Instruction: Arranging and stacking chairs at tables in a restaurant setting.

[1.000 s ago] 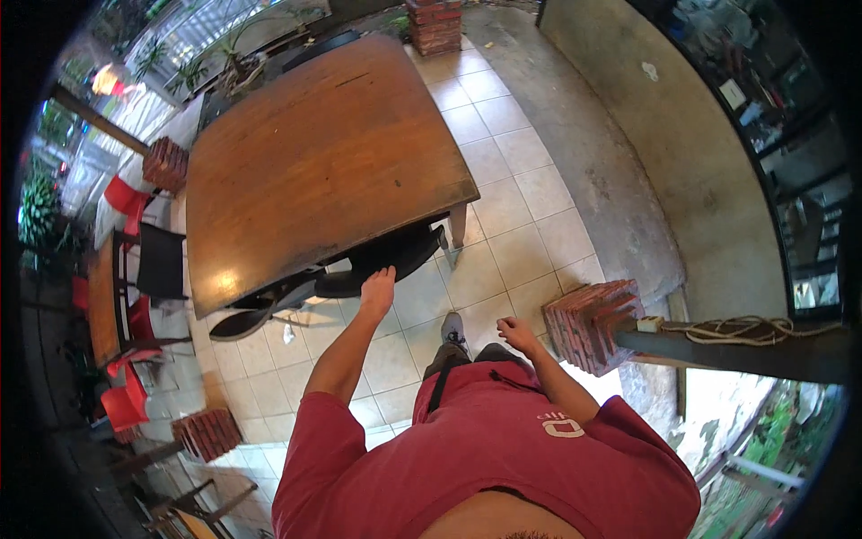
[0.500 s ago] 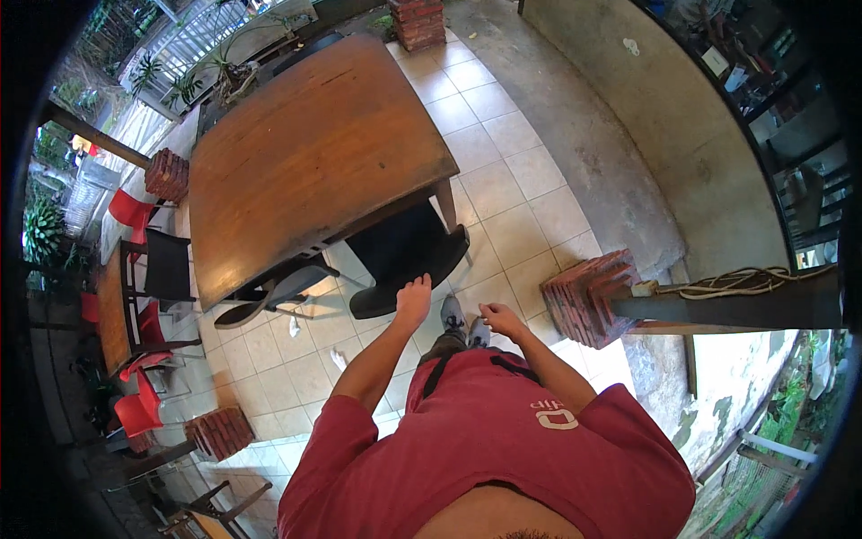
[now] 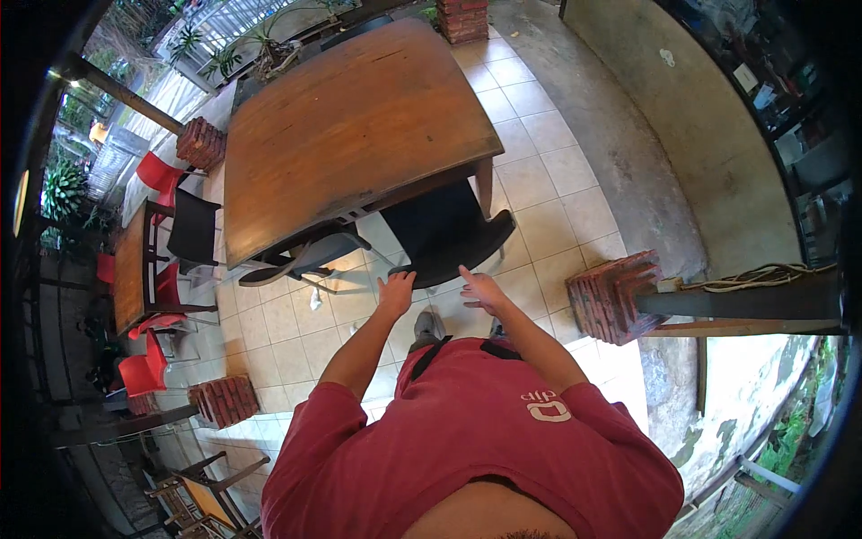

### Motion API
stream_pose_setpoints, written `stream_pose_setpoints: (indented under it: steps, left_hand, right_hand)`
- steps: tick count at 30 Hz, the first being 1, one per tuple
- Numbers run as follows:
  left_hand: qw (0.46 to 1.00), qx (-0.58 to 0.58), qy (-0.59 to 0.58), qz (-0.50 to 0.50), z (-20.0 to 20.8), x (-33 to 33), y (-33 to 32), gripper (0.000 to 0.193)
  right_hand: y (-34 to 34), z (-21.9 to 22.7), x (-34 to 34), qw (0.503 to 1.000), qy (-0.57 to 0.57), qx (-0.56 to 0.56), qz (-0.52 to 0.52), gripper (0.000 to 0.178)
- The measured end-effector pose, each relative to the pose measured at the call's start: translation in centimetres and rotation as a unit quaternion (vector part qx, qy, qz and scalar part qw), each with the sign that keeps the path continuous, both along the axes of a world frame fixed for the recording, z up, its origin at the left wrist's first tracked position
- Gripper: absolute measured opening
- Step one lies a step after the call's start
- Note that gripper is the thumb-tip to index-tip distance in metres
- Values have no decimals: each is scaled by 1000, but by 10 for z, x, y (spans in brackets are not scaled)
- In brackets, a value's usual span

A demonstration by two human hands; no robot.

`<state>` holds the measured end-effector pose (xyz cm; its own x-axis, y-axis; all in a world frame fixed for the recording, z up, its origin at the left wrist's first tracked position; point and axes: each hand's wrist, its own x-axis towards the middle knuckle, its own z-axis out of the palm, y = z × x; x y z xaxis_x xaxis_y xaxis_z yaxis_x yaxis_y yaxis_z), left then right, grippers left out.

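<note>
1. On the tiled floor (image 3: 557,225) we see open room between the wooden table (image 3: 359,135) and the brick pillar base (image 3: 611,301).
2. The black chair (image 3: 449,262) stands before us, at the table's near edge.
3. Our left hand (image 3: 396,292) touches its backrest with bent fingers; whether they grip, we cannot tell.
4. Our right hand (image 3: 485,289) is open, fingers spread, just beside the backrest.
</note>
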<state>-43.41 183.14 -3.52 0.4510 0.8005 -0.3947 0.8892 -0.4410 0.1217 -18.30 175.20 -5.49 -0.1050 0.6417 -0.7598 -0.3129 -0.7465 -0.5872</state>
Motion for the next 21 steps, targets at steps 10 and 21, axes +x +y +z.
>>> stream_pose_setpoints:
  steps: [10, 21]
  left_hand:
    - [965, 51, -216, -141, -32, -42, 27, 38]
    - [924, -39, -301, -234, 18, -34, -6, 35]
  right_hand:
    - [58, -66, -101, 864, 85, 119, -481, 46]
    - [19, -10, -100, 801, -101, 131, -575, 29]
